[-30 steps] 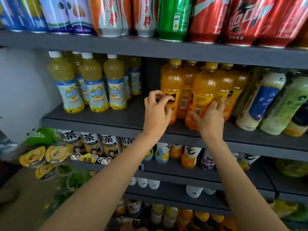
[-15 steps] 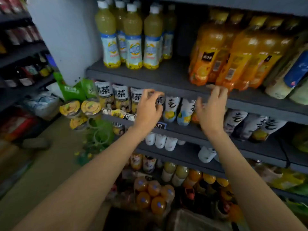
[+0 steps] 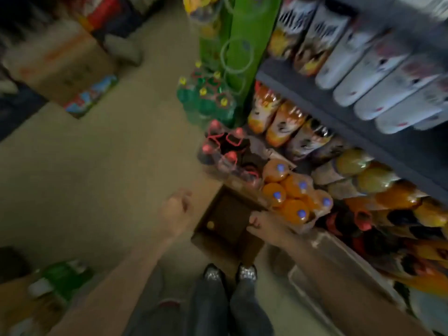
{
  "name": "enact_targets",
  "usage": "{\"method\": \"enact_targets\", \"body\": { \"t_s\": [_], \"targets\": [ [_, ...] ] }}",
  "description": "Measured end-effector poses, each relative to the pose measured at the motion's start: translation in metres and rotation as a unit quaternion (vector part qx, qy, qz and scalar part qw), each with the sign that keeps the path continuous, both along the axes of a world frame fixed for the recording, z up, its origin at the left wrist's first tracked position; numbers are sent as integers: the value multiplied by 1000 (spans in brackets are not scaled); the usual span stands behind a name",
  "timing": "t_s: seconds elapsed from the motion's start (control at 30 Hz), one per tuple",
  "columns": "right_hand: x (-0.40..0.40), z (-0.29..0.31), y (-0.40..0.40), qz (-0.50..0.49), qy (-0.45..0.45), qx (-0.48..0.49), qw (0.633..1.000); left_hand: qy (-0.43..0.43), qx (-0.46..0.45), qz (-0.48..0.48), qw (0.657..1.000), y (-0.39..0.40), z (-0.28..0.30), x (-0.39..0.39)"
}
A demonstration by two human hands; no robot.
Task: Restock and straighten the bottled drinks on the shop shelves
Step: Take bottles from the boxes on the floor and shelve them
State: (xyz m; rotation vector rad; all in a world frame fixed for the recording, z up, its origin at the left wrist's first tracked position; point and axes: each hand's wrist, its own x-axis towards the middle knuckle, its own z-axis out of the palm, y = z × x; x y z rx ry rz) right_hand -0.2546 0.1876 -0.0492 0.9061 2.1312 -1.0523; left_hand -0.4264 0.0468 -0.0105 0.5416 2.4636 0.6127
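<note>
Head view has swung from the shelves down to an open carton (image 3: 226, 221) at 6 o'clock. Both the left hand (image 3: 175, 207) and right hand (image 3: 260, 225) have let go and hang loosely curled, empty, probably reaching for fresh stock.

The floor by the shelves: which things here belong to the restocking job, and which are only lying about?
Belongs to the job:
- open cardboard box, with one small yellow thing inside
- wrapped pack of orange bottles
- pack of red-capped bottles
- pack of green bottles
- both hands, left and right, holding nothing

Just lying about:
- large closed carton
- shoes
</note>
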Motion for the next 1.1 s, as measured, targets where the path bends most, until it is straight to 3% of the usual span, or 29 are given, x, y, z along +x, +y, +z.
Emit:
{"method": "enact_targets", "body": {
  "t_s": [0.07,0.2,0.3,0.4,0.5,0.6,0.73,0.83,0.87,0.97,1.1],
  "targets": [
    [-21,-69,-17,-21,-12,-32,999,4,24,37,999,-15,-60,-8],
    [-62,-200,-59,-36,-38,-72,996,-44,30,-18,998,-40,-158,-36],
    [-83,-273,-85,-1,-65,-47,997,-33,50,-22,998,-61,-212,-52],
    [-91,-311,-96,34,-70,19,997,-30,59,10,998,-79,-247,-61],
    [-85,-298,-92,43,-64,47,996,-37,89,43,994,-83,-245,-54],
    [-80,-226,-78,20,-31,48,998,-53,101,21,993,-68,-205,-41],
    [-88,-43,-46,18,72,125,989,-166,137,-67,974,-24,-98,-32],
    [-94,126,-14,14,181,154,971,-355,178,-162,903,4,20,-28],
    [-95,183,-4,10,214,162,963,-379,213,-184,882,12,63,-29],
    [-94,329,19,-44,329,192,924,-307,295,-227,876,43,188,-41],
    [-84,456,38,-157,469,186,849,-195,356,-261,876,77,329,-40]
  ]
}}
